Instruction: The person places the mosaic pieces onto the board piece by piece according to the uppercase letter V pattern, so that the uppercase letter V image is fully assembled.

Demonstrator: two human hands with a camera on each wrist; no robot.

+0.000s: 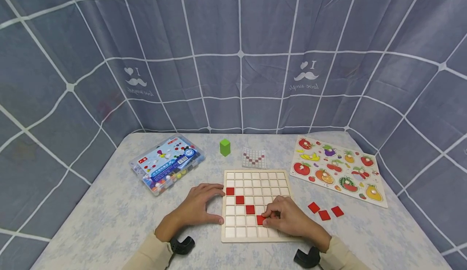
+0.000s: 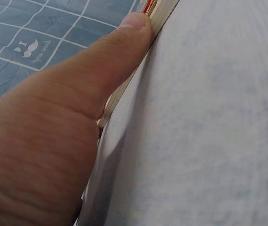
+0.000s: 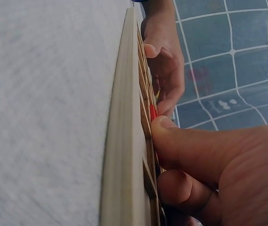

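A square wooden grid board (image 1: 259,240) lies flat on the table, its cells showing pale squares. Red square tiles (image 1: 240,200) run diagonally from the upper left of the grid toward the lower middle. At the lowest of these, a red tile (image 1: 260,220), my right hand (image 1: 288,217) has curled fingers with the thumb at the tile's edge; in the right wrist view the thumb (image 3: 171,141) meets the red piece. My left hand (image 1: 200,205) rests at the board's left edge, fingertips and thumb spread apart and touching it. The left wrist view shows that thumb (image 2: 120,47) against the wooden rim.
Three loose red tiles (image 1: 324,215) lie right of the board. A fruit picture board (image 1: 337,168) is behind them. Beyond the grid are a small pattern card (image 1: 254,157) and a green block (image 1: 225,147). A clear plastic case of colored pieces (image 1: 168,162) lies at left.
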